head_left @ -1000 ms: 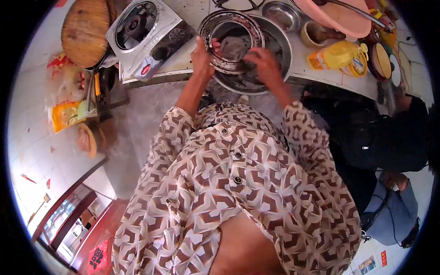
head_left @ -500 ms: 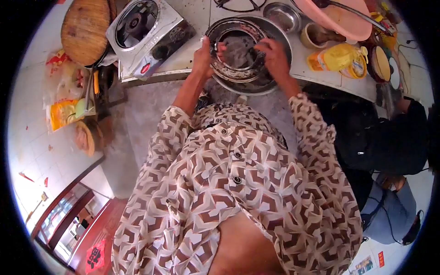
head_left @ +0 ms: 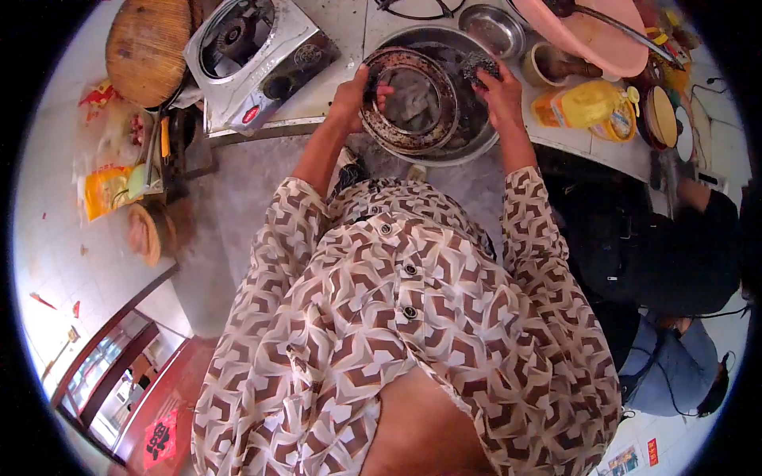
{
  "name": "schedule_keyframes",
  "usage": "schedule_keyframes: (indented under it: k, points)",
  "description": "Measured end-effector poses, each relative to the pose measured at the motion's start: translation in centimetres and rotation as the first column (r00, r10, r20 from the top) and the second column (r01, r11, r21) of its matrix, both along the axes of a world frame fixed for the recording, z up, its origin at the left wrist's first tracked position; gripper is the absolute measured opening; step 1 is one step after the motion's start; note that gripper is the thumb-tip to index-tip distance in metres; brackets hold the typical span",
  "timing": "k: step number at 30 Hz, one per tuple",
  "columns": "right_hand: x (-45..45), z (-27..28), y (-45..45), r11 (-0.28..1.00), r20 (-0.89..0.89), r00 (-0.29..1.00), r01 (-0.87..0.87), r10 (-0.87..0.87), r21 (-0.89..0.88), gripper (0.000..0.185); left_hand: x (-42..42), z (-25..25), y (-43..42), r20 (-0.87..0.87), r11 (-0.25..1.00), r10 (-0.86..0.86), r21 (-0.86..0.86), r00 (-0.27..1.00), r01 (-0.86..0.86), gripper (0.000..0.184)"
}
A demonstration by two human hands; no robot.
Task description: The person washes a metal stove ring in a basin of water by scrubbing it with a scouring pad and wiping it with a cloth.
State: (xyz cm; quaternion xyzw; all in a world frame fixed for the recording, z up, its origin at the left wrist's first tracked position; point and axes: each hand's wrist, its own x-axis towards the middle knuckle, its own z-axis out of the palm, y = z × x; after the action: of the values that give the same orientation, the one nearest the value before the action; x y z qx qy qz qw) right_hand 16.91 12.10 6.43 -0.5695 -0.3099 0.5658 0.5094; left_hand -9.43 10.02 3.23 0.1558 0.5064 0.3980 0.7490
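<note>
In my left hand (head_left: 349, 101) is the left edge of a round metal stove ring (head_left: 449, 103), stained brown and with a wide opening in its middle. The ring is tilted over a large metal basin (head_left: 482, 135) that holds dark, murky water. My right hand (head_left: 505, 95) grips a dark steel wool scourer (head_left: 478, 65) above the basin's right side, apart from the ring. Greyish material shows through the ring's opening, but I cannot make out what it is.
A gas stove (head_left: 278, 71) stands left of the basin, beside a round wooden board (head_left: 148, 51). To the right are a small metal bowl (head_left: 492, 30), a pink basin (head_left: 603, 40) and a yellow oil bottle (head_left: 583, 105). Another person in black (head_left: 659, 254) is close on my right.
My right hand has moved from the ring's right side up and to the right, and the scourer now shows in it. The ring has shifted slightly left and tilted.
</note>
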Motion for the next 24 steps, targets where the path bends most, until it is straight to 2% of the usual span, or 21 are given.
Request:
schedule_keyframes:
  k: [3, 4, 6, 10, 12, 14, 15, 16, 17, 19, 20, 23, 24]
  points:
    - [1.1, -1.0, -0.4, 0.995, 0.075, 0.995, -0.064, 0.07, -0.076, 0.045, -0.6, -1.1, 0.2, 0.077, 0.995, -0.046, 0.095, 0.996, 0.038, 0.051]
    - [1.1, -1.6, -0.6, 0.991, 0.09, 0.991, -0.085, 0.094, -0.102, 0.046, -0.6, -1.0, 0.3, 0.107, 0.998, -0.007, 0.068, 0.994, -0.001, 0.05]
    - [1.0, -2.6, -1.3, 0.99, -0.011, 0.998, -0.065, 0.065, -0.124, 0.048, -0.7, -0.4, 0.5, 0.159, 0.997, 0.068, 0.01, 0.985, -0.071, 0.048]
    - [0.8, -3.7, -2.5, 0.974, -0.198, 0.979, 0.0, -0.046, -0.227, 0.055, -0.6, -2.3, 0.0, 0.248, 0.99, 0.109, 0.055, 0.963, -0.126, 0.043]
    - [0.6, -4.3, -2.7, 0.96, -0.161, 0.986, 0.003, -0.05, -0.279, 0.056, 0.7, -2.5, -1.0, 0.329, 0.98, 0.144, 0.086, 0.933, -0.182, 0.039]
    - [0.8, -5.1, -2.9, 0.956, -0.072, 0.995, 0.052, -0.075, -0.288, 0.053, 1.7, -0.4, -2.4, 0.314, 0.998, 0.046, 0.03, 0.948, -0.059, 0.036]
    - [1.9, -4.7, -3.1, 0.976, -0.053, 0.995, 0.075, -0.088, -0.203, 0.051, 2.7, 0.7, -3.2, 0.308, 1.0, -0.008, 0.007, 0.951, 0.006, 0.036]
    - [2.3, -4.4, -3.3, 0.988, -0.031, 0.994, 0.096, -0.1, -0.121, 0.049, 2.7, 1.4, -3.7, 0.311, 0.976, -0.217, 0.099, 0.925, 0.196, 0.039]
    - [2.7, -4.1, -3.6, 0.993, -0.006, 0.993, 0.114, -0.114, -0.04, 0.047, 2.7, 1.6, -3.6, 0.356, 0.953, -0.302, 0.145, 0.884, 0.267, 0.041]
    - [3.0, -1.4, -4.2, 0.998, 0.126, 0.99, 0.058, -0.054, -0.024, 0.041, 2.6, 1.9, -3.5, 0.435, 0.89, -0.455, 0.24, 0.777, 0.387, 0.047]
    - [2.6, 0.1, -4.0, 0.999, 0.193, 0.981, 0.027, -0.023, -0.017, 0.038, 2.1, 2.6, -2.5, 0.396, 0.868, -0.494, 0.28, 0.774, 0.41, 0.058]
    - [7.4, -0.8, -2.8, 0.992, 0.128, 0.984, -0.128, 0.124, 0.023, 0.036, 3.5, 3.0, 1.2, 0.615, 0.875, -0.478, 0.273, 0.628, 0.399, 0.058]
    - [8.2, -0.6, -2.6, 0.979, 0.279, 0.943, -0.2, 0.181, 0.04, 0.035, 3.6, 3.8, 2.5, 0.597, 0.861, -0.488, 0.21, 0.636, 0.463, 0.067]
